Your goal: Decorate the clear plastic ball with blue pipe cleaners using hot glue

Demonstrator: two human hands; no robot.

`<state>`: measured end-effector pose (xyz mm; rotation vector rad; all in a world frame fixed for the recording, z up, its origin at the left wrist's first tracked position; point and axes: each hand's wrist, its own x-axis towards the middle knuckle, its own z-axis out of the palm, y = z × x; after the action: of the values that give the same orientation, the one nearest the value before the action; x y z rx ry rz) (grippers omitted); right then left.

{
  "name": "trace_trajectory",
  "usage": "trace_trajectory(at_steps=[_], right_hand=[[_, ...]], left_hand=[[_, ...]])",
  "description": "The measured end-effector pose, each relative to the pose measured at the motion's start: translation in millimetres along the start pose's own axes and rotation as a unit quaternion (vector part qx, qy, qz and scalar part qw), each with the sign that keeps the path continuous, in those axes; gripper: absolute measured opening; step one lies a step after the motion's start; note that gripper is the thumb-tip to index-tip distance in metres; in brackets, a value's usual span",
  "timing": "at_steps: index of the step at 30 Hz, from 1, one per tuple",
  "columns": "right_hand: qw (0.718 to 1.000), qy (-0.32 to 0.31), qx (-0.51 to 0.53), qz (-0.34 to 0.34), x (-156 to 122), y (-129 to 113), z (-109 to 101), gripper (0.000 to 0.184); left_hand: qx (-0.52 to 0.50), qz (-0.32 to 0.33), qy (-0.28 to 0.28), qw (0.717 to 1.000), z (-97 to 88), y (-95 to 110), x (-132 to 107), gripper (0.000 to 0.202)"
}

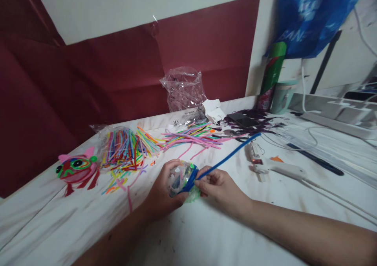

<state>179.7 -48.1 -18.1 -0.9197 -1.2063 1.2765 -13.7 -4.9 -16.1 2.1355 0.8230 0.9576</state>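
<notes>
My left hand [165,187] is closed around a small rounded craft piece [178,179], partly clear like plastic, with blue and green pipe cleaner on it. Between the thumb and fingers of my right hand [216,185] is a blue pipe cleaner [229,156]. Its free end sticks up and to the right, while its lower part meets the blue band on the craft piece. My fingers cover part of the piece, so its full shape is hidden.
A pink and red animal-face craft [78,168] stands at left. Bundles of coloured pipe cleaners [123,144] lie behind my hands. To the right are a white glue gun [273,166] with its cord, a phone [243,120], a spray can [271,75] and a power strip [338,119].
</notes>
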Motion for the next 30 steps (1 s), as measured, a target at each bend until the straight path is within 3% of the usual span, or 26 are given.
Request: trace_trajectory(at_steps=[7,15,23,30], right_hand=[[1.000,0.004,0.004,-0.010,0.2,1.6,2.5,0.029],[1.000,-0.001,0.003,0.004,-3.3,2.1,1.6,0.027],[1.000,-0.001,-0.005,-0.003,-2.6,2.3,2.0,0.027],[1.000,-0.017,0.020,-0.005,-6.8,2.0,4.0,0.026]], left_hand=[[-0.010,-0.029,0.029,0.999,2.0,9.3,0.3,0.063],[-0.014,-0.001,0.016,1.000,2.3,7.2,-1.9,0.064],[-0.013,-0.071,0.019,0.997,3.3,18.4,1.8,0.069],[0.000,-0.033,0.025,0.999,1.7,14.5,-0.4,0.065]])
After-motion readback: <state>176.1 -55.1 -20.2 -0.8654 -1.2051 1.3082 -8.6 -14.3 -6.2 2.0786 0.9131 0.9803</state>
